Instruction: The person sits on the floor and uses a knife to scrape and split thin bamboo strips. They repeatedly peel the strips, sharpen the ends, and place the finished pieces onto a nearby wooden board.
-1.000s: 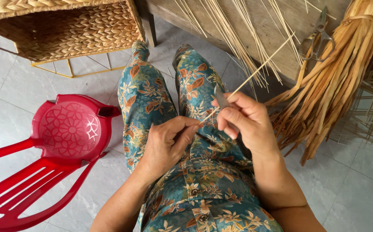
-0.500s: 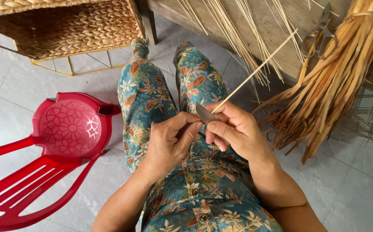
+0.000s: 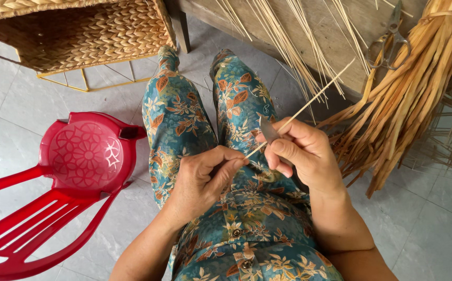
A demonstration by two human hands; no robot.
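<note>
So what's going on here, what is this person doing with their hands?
A seated person holds a thin pale stick over their lap. The left hand pinches its near end, while the right hand holds a small knife blade against it, as if shaving or splitting it. The far end points up toward a wooden bench where more sticks and scissors lie. A bundle of dried leaves leans at the right, a red plastic chair stands at the left, and a woven basket sits beyond it.
</note>
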